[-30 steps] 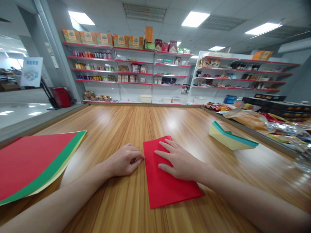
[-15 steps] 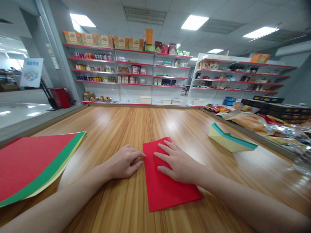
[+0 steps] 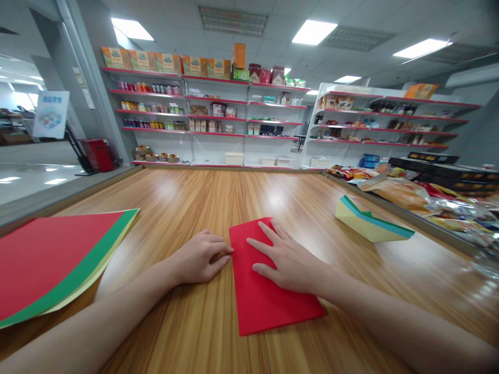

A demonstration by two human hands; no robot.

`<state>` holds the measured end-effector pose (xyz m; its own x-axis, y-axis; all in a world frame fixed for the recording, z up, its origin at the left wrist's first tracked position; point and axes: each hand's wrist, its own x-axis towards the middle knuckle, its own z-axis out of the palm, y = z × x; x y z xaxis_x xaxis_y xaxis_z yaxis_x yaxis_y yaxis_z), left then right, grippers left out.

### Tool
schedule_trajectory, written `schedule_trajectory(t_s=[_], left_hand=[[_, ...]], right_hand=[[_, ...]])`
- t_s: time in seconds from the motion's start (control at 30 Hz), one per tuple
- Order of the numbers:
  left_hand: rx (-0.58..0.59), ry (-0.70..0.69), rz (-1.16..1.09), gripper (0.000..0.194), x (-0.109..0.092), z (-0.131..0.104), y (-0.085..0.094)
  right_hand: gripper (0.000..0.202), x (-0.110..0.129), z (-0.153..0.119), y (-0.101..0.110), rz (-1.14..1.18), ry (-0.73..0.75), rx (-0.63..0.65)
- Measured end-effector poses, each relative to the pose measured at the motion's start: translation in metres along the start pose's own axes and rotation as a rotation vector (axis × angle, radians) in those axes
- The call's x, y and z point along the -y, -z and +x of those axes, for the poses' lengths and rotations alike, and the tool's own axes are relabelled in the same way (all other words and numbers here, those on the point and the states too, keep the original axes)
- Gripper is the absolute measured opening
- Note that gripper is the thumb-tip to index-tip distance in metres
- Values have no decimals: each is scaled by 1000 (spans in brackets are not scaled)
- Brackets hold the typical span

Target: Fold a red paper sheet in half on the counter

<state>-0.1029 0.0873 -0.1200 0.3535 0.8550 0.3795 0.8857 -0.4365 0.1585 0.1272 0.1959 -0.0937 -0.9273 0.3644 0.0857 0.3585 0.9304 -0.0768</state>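
1 table point(image 3: 187, 332) (wooden): 2 hands point(image 3: 205, 257) point(image 3: 294, 262) at 1 red sheet point(image 3: 273, 311).

3 large ceiling lights point(image 3: 314, 32) shine above red-edged white shelves point(image 3: 214, 134)

So the red sheet point(image 3: 253, 311) is paper, matt and pretty smooth, no real shine on it. Same dull finish on the paper stack point(image 3: 50, 249) and the little paper boat point(image 3: 362, 224). The table point(image 3: 183, 202) looks like smooth wood or wood-look laminate, streaky grain, glossy enough to throw back bright patches. Snack bags point(image 3: 401, 195) look like shiny, crinkly plastic, and the floor point(image 3: 27, 192) is properly glossy too.
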Motion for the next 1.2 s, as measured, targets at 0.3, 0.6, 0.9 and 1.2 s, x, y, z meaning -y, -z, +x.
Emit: schedule_trajectory(t_s=[0.3, 0.6, 0.9, 1.2], left_hand=[[-18, -19, -10, 16, 2, 0, -1], [-15, -76, 34, 19, 5, 0, -1], [16, -75, 34, 21, 7, -1, -2], [10, -73, 36, 22, 10, -1, -4]], right_hand=[[64, 0, 0, 0, -10, 19, 6], [63, -1, 1, -3, -15, 38, -2], [65, -2, -1, -2, -26, 65, 1], [64, -2, -1, -3, -34, 69, 1]])
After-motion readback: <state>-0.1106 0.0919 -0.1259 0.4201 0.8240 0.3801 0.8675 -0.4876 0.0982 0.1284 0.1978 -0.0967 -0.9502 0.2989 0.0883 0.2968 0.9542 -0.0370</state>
